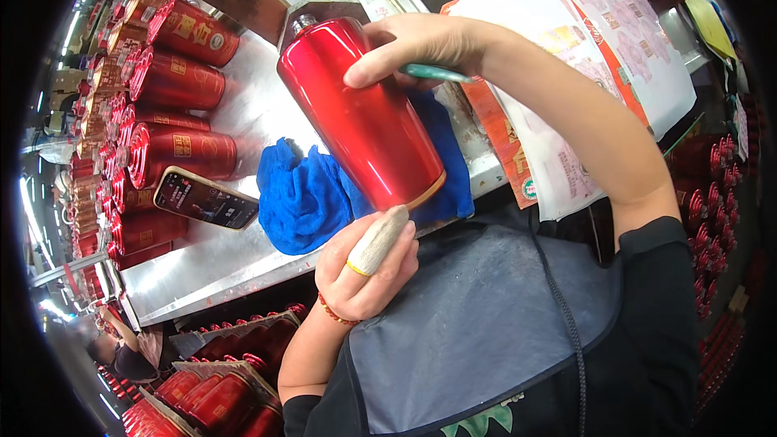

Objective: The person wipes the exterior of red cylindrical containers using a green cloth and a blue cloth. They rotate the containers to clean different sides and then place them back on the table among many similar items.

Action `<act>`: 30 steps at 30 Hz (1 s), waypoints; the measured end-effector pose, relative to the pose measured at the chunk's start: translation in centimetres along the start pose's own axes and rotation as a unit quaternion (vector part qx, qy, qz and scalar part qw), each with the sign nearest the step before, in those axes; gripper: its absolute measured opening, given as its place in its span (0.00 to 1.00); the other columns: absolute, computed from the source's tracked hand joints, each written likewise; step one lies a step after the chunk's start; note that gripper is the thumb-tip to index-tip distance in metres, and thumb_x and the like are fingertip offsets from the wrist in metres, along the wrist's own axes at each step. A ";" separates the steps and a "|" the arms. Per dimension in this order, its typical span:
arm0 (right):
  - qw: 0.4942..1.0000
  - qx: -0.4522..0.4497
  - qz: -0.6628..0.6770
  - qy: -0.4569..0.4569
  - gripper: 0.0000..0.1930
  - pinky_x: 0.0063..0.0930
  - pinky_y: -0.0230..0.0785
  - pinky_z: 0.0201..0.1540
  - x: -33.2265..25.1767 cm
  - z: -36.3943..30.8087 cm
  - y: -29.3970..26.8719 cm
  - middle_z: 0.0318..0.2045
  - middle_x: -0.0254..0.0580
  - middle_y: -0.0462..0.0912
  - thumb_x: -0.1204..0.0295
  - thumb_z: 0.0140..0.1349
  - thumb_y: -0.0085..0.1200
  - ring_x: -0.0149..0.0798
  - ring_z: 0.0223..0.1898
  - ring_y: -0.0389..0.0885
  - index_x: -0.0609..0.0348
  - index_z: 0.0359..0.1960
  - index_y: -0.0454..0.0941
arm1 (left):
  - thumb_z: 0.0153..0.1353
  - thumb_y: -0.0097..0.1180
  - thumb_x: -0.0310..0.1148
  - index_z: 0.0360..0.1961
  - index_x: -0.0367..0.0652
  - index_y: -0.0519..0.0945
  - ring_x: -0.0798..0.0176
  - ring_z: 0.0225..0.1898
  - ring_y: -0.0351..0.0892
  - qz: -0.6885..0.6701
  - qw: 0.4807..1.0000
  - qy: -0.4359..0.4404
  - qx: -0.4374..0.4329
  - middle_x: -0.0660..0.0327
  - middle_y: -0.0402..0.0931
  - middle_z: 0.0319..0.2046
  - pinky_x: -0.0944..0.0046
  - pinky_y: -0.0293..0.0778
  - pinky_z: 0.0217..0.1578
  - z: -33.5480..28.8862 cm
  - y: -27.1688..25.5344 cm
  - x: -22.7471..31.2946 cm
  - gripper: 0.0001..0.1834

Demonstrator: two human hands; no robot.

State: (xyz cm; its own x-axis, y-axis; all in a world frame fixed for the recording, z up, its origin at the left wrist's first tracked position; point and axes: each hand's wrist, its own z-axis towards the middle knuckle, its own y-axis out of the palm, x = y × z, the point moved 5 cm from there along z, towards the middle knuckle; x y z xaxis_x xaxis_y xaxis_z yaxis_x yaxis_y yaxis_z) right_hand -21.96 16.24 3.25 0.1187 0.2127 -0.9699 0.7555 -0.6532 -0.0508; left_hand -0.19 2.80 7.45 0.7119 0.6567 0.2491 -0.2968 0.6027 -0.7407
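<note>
A glossy red bottle [356, 109] lies tilted over a crumpled blue cloth [295, 194], its clear, narrow neck [303, 23] pointing away from me. My right hand [425, 44] grips it near the shoulder, thumb across the front. Between that hand's fingers sits a slim green pointed tool [437, 73]; its exact kind is unclear. At the base, my left hand [364, 263] is closed, with fingers curled against the bottle's lower rim. A pale fabric finger cot [380, 240] with a yellow edge covers one of its fingers and touches the base.
Several red bottles with gold caps [182, 81] stand in rows along the left of the metal bench [194, 271]. A phone [206, 198] leans there. Printed sheets [558, 57] lie at right. Trays of red bottles [210, 388] are below left, where another person [137, 348] is visible.
</note>
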 end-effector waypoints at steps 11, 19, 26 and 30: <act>1.000 0.011 0.006 -0.003 0.51 0.27 0.80 0.39 0.3 0.0 -0.1 0.44 0.51 0.86 0.35 0.42 0.75 0.37 0.37 0.87 0.70 0.56 0.79 | 0.50 0.70 0.22 0.43 0.38 0.89 0.54 0.48 0.85 -0.001 1.000 -0.015 -0.016 0.55 0.87 0.44 0.60 0.85 0.48 -0.1 -0.2 0.1 0.17; 0.979 0.074 -0.191 0.022 0.58 0.35 0.79 0.55 -3.8 -1.3 1.1 0.54 0.61 0.83 0.35 0.47 0.72 0.48 0.54 0.85 0.75 0.67 0.67 | 0.50 0.71 0.25 0.44 0.40 0.89 0.55 0.46 0.84 -0.008 1.000 -0.026 -0.006 0.56 0.87 0.45 0.61 0.81 0.48 0.2 -0.3 0.0 0.17; 0.994 0.082 0.065 0.025 0.45 0.24 0.74 0.52 1.8 -8.1 2.4 0.49 0.44 0.79 0.61 0.62 0.71 0.32 0.49 0.83 0.67 0.75 0.60 | 0.61 0.66 0.35 0.74 0.31 0.60 0.45 0.76 0.55 -0.196 0.929 -0.310 0.042 0.44 0.53 0.76 0.50 0.50 0.74 -2.3 1.7 -3.5 0.44; 0.986 0.093 0.123 0.062 0.44 0.14 0.69 0.35 2.3 -11.6 5.7 0.42 0.33 0.71 0.71 0.57 0.75 0.20 0.33 0.76 0.66 0.73 0.62 | 0.62 0.65 0.30 0.80 0.33 0.44 0.49 0.79 0.47 -0.342 0.866 -0.362 0.046 0.45 0.46 0.78 0.52 0.46 0.76 -1.0 3.1 -3.1 0.53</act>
State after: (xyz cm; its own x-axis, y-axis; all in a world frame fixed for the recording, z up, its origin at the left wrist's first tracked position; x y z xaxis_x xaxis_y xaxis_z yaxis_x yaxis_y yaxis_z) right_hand -9.92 21.45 3.48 0.3695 0.1114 -0.9225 0.5638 -0.8161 0.1273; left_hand -2.65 2.22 3.76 0.1662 0.2245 0.9602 -0.0371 0.9745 -0.2214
